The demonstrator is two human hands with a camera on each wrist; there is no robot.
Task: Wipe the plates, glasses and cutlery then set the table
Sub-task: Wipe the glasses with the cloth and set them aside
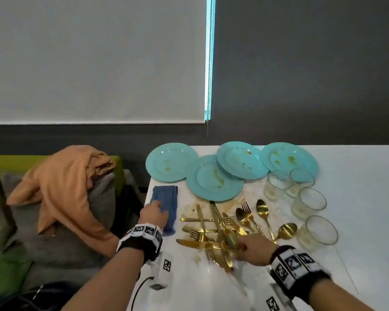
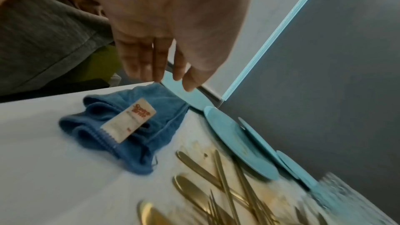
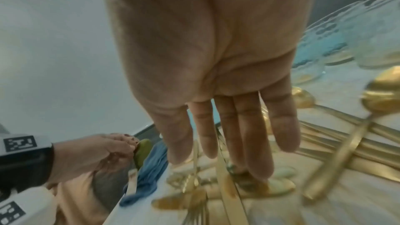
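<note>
Several turquoise plates (image 1: 213, 178), smeared with orange sauce, overlap at the back of the white table (image 1: 357, 187). To their right stand several clear glasses (image 1: 279, 180). A heap of gold cutlery (image 1: 220, 230) lies crossed in front of the plates. A folded blue cloth (image 1: 166, 205) lies by the table's left edge, its label showing in the left wrist view (image 2: 134, 126). My left hand (image 1: 154, 212) reaches over the cloth, fingers (image 2: 151, 61) straight and just above it. My right hand (image 1: 245, 248) hovers over the cutlery with straight fingers (image 3: 249, 143), their tips at the pile.
Sauce stains (image 1: 189, 209) mark the table among the cutlery. An orange garment (image 1: 63, 182) is draped over grey cushions on a sofa left of the table. A dark wall and a roller blind (image 1: 94, 59) stand behind. A white tagged device (image 1: 162, 272) hangs below my left wrist.
</note>
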